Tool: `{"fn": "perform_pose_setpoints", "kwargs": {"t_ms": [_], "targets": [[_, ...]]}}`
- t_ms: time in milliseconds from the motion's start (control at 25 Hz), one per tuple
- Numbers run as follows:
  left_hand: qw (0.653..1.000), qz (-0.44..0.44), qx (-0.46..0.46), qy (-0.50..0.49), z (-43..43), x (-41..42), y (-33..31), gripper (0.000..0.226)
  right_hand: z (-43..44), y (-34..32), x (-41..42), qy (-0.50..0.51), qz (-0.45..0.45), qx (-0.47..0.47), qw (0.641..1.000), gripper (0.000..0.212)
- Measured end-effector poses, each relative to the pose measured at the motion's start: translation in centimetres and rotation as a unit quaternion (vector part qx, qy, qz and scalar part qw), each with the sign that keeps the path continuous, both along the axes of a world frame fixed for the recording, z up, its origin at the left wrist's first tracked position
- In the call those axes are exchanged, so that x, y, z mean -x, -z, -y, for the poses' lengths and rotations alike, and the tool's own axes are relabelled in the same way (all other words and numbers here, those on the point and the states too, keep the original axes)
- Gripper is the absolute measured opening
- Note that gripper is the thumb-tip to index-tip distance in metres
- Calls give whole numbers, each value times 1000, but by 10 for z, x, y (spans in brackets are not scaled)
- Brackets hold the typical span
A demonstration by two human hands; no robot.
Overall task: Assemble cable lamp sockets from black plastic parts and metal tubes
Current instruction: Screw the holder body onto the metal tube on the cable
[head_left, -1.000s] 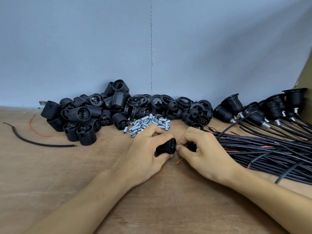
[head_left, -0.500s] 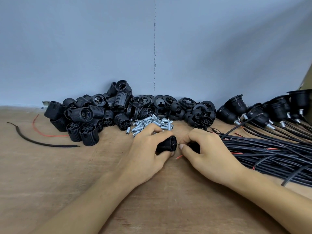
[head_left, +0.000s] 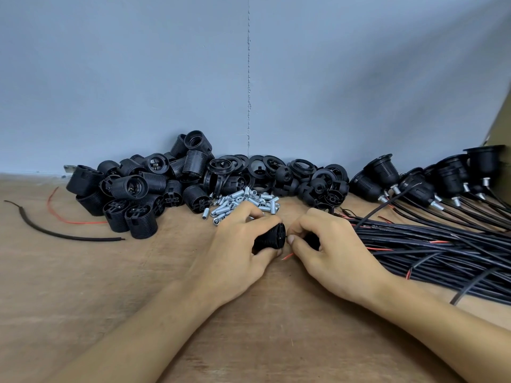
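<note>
socket body (head_left: 269, 239): black ribbed barrel, on its side just above the surface (head_left: 124, 299), rear face with moulded slots turned to the right. left hand (head_left: 237, 244) is curled round it, thumb underneath, fingers over the top. right hand (head_left: 334, 252) meets that rear face at the fingertips and pinches a small black piece (head_left: 312, 240) (cap or cable end, can't tell, mostly hidden). red wire tip (head_left: 287, 255) pokes out below the gap between the hands.

step, my read: feeding the cable end into the rear of the body. next move needs the conductor lined up with its slot, the body kept from rotating, then a straight push in.

around it: metal tubes (head_left: 243, 201) heaped just behind the left hand. loose black parts (head_left: 154, 186) piled against the wall (head_left: 138, 78). cable bundle (head_left: 442, 252) at right, finished sockets (head_left: 448, 178) beyond it.
</note>
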State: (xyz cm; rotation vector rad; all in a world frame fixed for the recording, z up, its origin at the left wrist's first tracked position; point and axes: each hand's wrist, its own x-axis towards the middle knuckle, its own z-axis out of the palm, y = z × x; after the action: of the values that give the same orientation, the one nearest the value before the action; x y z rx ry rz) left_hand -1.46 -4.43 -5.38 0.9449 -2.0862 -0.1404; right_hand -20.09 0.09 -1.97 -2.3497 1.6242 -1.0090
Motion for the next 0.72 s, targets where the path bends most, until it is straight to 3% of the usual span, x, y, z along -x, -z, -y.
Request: {"fn": "perform_pose_setpoints", "kwargs": {"t_ms": [720], "targets": [[1000,-4,1,8,-4,2,-1,26,2,2,-4,13,28,0,1000,13]]}}
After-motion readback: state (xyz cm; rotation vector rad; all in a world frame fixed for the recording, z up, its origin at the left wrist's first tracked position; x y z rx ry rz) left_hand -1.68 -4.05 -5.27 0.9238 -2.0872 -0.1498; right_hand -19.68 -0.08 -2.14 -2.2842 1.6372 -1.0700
